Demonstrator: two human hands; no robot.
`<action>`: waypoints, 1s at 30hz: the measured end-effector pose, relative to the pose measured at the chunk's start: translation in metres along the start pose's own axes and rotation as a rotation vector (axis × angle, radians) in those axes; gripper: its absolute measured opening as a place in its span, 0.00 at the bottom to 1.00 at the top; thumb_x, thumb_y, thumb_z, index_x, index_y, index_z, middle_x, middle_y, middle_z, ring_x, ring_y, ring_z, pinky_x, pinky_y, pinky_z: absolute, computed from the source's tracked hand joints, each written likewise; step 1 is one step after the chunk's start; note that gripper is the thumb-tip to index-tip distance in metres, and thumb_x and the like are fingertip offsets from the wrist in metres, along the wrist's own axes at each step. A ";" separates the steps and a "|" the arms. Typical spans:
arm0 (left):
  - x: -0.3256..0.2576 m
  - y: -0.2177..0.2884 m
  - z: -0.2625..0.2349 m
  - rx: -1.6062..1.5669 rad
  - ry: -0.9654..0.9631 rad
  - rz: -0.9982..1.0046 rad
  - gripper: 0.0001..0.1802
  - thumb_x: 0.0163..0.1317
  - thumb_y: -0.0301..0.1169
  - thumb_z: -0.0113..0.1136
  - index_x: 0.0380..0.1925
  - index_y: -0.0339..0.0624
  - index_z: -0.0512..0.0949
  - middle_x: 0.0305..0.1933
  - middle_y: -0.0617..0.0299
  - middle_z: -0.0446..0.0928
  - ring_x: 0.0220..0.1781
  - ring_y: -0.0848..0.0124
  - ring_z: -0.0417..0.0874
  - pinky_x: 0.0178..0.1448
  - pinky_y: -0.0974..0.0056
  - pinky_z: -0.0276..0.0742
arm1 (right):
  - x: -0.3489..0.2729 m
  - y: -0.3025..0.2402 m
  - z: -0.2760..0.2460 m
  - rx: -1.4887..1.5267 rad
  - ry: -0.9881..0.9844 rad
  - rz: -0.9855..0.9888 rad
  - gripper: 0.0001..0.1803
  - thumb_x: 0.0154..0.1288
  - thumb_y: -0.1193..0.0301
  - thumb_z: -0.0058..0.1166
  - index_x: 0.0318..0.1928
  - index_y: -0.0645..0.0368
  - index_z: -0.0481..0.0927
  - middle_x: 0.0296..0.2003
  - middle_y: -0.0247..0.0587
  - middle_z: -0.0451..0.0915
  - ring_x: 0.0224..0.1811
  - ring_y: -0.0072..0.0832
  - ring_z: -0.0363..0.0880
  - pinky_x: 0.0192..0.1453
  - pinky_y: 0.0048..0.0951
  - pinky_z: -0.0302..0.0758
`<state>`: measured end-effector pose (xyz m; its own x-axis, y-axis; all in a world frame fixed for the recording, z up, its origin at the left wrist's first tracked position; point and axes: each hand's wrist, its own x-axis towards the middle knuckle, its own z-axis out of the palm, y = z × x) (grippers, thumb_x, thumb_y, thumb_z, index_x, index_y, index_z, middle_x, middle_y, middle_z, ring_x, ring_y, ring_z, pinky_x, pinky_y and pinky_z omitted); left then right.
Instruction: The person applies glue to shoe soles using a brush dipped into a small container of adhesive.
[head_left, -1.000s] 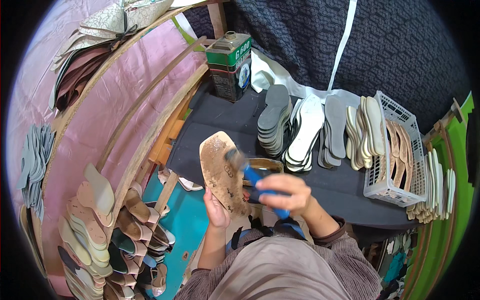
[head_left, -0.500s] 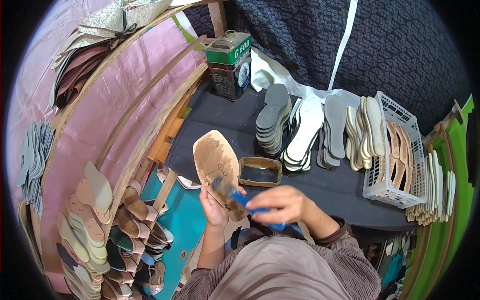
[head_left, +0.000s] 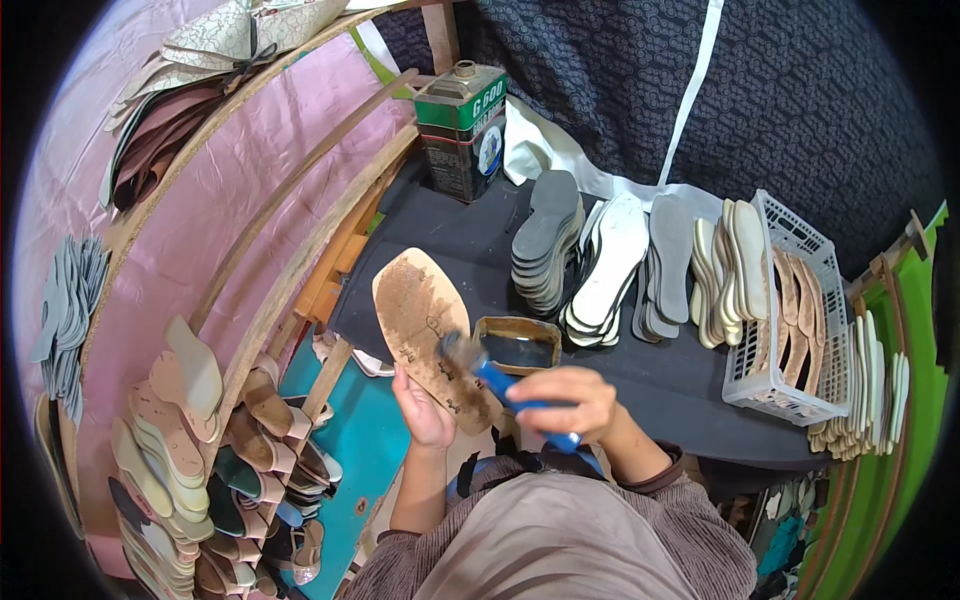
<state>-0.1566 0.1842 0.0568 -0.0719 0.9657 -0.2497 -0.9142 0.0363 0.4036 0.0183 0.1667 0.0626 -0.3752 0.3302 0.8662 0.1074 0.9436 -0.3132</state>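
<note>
A tan shoe insole (head_left: 417, 300) with brown, wet-looking smears over most of its face is tilted in front of me. My left hand (head_left: 427, 412) grips it by its lower left edge, with some fingers hidden behind. My right hand (head_left: 572, 400) is closed around the blue handle of a brush (head_left: 497, 377). The brush's bristles lie against, or just over, the middle right of the insole; motion blurs them. Just right of the insole stands a small rectangular tub (head_left: 517, 345) with brown-crusted walls and dark liquid inside.
On the dark table (head_left: 640, 385) stand a green and black metal can (head_left: 460, 130), stacks of grey insoles (head_left: 547, 240), white insoles (head_left: 607, 265), and a white plastic basket (head_left: 785, 390) of brown insoles. Shoes (head_left: 265, 405) and tan soles (head_left: 170, 430) fill racks at left.
The insole has shifted slightly left and up. The brush has moved a little right on it, its handle now steeper, and my right hand has shifted slightly.
</note>
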 end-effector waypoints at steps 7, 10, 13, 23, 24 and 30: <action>0.006 0.004 -0.007 -0.184 -0.244 0.003 0.34 0.66 0.55 0.23 0.56 0.39 0.63 0.43 0.46 0.76 0.43 0.58 0.79 0.47 0.55 0.77 | 0.009 -0.001 -0.004 -0.094 0.057 -0.015 0.10 0.45 0.76 0.60 0.32 0.62 0.80 0.40 0.51 0.79 0.36 0.41 0.82 0.39 0.35 0.80; 0.010 0.004 -0.007 0.021 -0.253 0.053 0.36 0.66 0.56 0.22 0.57 0.39 0.62 0.40 0.42 0.77 0.42 0.57 0.79 0.48 0.55 0.76 | 0.008 -0.005 0.001 0.028 -0.041 -0.050 0.11 0.46 0.75 0.60 0.33 0.62 0.80 0.41 0.51 0.79 0.36 0.41 0.82 0.38 0.34 0.80; 0.017 0.007 -0.018 0.306 -0.425 0.095 0.36 0.66 0.56 0.24 0.58 0.39 0.62 0.42 0.41 0.76 0.43 0.56 0.79 0.50 0.55 0.75 | 0.007 -0.013 0.003 0.079 -0.173 -0.065 0.11 0.46 0.74 0.61 0.34 0.62 0.79 0.42 0.51 0.79 0.37 0.41 0.82 0.39 0.34 0.80; 0.021 0.011 -0.019 0.169 -0.429 0.053 0.34 0.67 0.55 0.26 0.62 0.40 0.58 0.53 0.47 0.72 0.50 0.49 0.77 0.54 0.51 0.74 | 0.004 -0.010 -0.002 0.119 -0.095 -0.018 0.09 0.49 0.76 0.60 0.33 0.63 0.80 0.40 0.51 0.79 0.35 0.41 0.82 0.37 0.33 0.79; 0.021 0.010 -0.018 0.102 -0.430 0.041 0.35 0.66 0.56 0.26 0.62 0.40 0.57 0.55 0.47 0.71 0.50 0.49 0.76 0.55 0.51 0.73 | 0.005 -0.011 -0.004 0.065 -0.017 0.017 0.09 0.48 0.76 0.60 0.33 0.63 0.80 0.40 0.51 0.79 0.35 0.41 0.82 0.37 0.33 0.79; 0.027 0.011 -0.022 0.101 -0.433 0.050 0.35 0.66 0.55 0.28 0.63 0.41 0.57 0.56 0.48 0.70 0.52 0.47 0.76 0.57 0.50 0.72 | 0.002 -0.015 0.003 0.130 -0.134 -0.013 0.11 0.46 0.75 0.60 0.34 0.62 0.79 0.39 0.50 0.79 0.35 0.40 0.81 0.36 0.33 0.79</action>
<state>-0.1774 0.2051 0.0356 0.0785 0.9848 0.1553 -0.8686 -0.0089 0.4955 0.0133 0.1528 0.0676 -0.4963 0.3035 0.8134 -0.0149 0.9338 -0.3575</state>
